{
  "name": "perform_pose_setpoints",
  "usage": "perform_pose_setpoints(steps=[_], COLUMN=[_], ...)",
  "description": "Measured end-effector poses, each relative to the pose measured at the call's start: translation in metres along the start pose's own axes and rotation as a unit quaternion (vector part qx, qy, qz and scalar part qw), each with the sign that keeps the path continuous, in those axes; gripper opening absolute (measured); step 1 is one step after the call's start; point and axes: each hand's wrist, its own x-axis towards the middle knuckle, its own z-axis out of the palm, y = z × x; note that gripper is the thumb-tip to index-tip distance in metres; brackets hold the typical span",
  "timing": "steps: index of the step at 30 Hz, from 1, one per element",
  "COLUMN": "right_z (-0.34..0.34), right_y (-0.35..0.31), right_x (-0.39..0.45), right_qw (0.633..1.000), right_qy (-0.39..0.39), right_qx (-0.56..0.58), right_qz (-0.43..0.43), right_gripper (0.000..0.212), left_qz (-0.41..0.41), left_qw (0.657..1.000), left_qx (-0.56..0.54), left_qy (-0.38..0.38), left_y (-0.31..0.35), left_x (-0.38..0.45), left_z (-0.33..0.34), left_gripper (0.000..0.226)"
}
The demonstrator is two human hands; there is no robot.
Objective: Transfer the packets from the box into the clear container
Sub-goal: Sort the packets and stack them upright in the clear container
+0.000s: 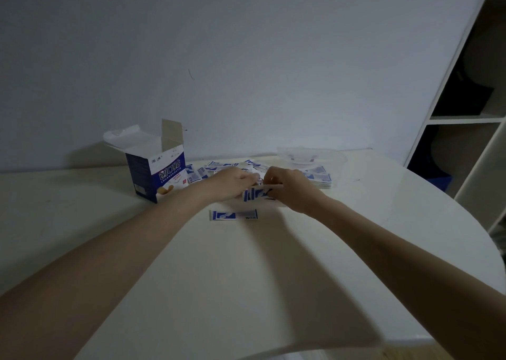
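Observation:
A blue and white box (161, 176) stands open at the back left of the white table (246, 277). Several blue and white packets (227, 166) lie scattered behind my hands. My left hand (232, 183) and my right hand (290, 187) meet at the table's middle and together grip a small bunch of packets (256, 194) between them. One packet (233, 215) lies flat alone just in front of my hands. The clear container (312, 158) sits at the back right, with a stack of packets (319, 179) in front of it.
A white wall rises right behind the table. A white shelf unit (465, 119) with dark items stands at the right. The table's curved edge runs along the right and front.

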Motion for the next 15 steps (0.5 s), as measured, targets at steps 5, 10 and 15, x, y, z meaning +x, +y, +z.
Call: perform_pose_setpoints(steps=[5,10,15], right_z=[0.007,-0.007,-0.023], right_y=[0.013,0.025,0.041], right_x=[-0.005,-0.006,-0.009], right_qw=[1.000,0.991,0.983], right_qy=[-0.025,-0.081,-0.134], right_qx=[-0.007,-0.104,-0.110], right_qz=[-0.008,0.013,0.057], right_gripper=[0.031,0.029,0.037], left_qz=[0.040,0.060,0.061], left_qw=[0.989,0.982,0.985], left_qx=[0.139,0.179,0.161], left_qy=[-0.014,0.004,0.011], left_y=[-0.002,-0.006,-0.004], left_x=[0.002,0.004,0.005], left_z=[0.010,0.016,0.018], left_gripper=[0.011,0.017,0.019])
